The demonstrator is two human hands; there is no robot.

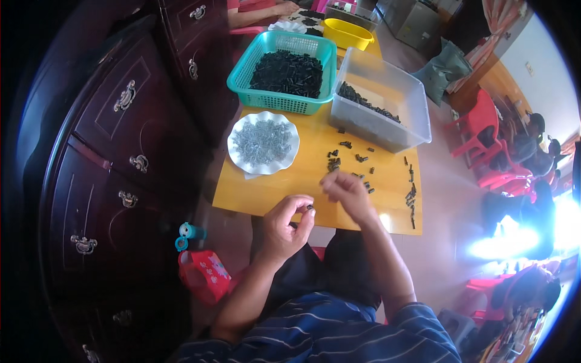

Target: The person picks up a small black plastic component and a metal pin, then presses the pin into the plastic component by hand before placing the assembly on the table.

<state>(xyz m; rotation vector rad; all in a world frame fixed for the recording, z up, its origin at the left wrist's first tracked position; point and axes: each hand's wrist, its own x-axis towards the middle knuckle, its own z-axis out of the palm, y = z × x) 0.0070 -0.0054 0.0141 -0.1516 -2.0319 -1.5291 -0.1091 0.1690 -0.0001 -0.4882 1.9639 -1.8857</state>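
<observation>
My left hand [289,225] is closed near the table's front edge, with a small black cylindrical part [310,207] pinched between thumb and fingertip. To its right, my right hand [346,192] hovers over the table with fingers curled together; what they hold, if anything, is hidden. Loose black cylindrical parts [334,163] lie just beyond the right hand. A white wavy-rimmed plate [237,158] at the left bears a heap of small shiny wire-like pieces [261,142].
A green basket [273,104] full of black parts and a clear plastic bin [381,134] stand behind. More black parts [412,196] line the table's right edge. A yellow tub [348,35] and another person's hand [287,8] are farther back. Dark drawers [103,151] rise at left.
</observation>
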